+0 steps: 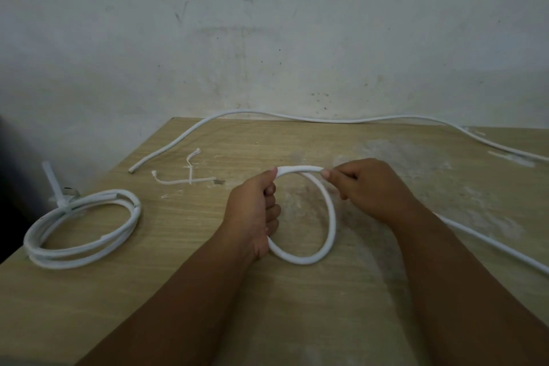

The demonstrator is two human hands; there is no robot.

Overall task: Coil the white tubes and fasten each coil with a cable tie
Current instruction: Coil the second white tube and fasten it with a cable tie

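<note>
The worktop butts the wall at its far edge, where a tube lies. A tied coil sits by the left edge. At the centre, on bare wood, the left hand grips the loop's left side. The right hand pinches its top, and the tail runs right.

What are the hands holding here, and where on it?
Both grip one white tube: left hand closes round the loop's left side, right hand pinches its top.
</note>
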